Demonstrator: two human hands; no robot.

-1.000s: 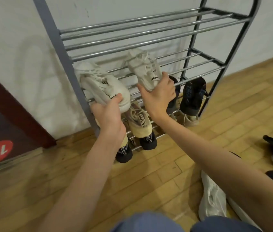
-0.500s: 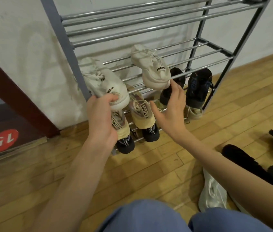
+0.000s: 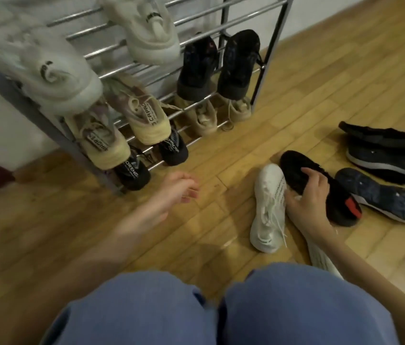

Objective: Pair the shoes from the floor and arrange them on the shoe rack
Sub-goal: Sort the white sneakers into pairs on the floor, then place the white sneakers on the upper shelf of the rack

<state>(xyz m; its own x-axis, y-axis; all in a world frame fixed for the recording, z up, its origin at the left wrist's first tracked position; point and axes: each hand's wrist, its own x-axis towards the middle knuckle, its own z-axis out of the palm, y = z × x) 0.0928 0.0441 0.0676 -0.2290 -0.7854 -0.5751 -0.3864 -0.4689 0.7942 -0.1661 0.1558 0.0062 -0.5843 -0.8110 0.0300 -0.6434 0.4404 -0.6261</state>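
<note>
A person crouches before a metal rack [image 3: 274, 43], knees in blue trousers [image 3: 283, 305] filling the foreground. The right hand [image 3: 308, 195] reaches down to the floor [image 3: 196, 235] and curls its fingers and thumb over the edge of a black shoe [image 3: 320, 185] with a red heel patch, which lies on its side just beside a white shoe [image 3: 268, 207]; that white shoe lies toe toward the rack, laces loose. A second white shoe [image 3: 320, 255] shows partly under the right forearm. The left hand [image 3: 179, 188], blurred, hangs above the floor near the rack's foot, fingers loosely curled and holding nothing.

On the rack, two white sneakers [image 3: 151, 28] sit on an upper tier, a beige pair [image 3: 141, 108] and a dark pair [image 3: 219, 63] on the tier below, and black shoes [image 3: 174, 148] and tan shoes [image 3: 204, 115] at the bottom, all with heels outward.

To the right, well apart from the rack, three more dark shoes [image 3: 383, 195] lie on the floor, two sole-up. The floor is pale wood parquet; a white wall [image 3: 2, 118] stands behind the rack.
</note>
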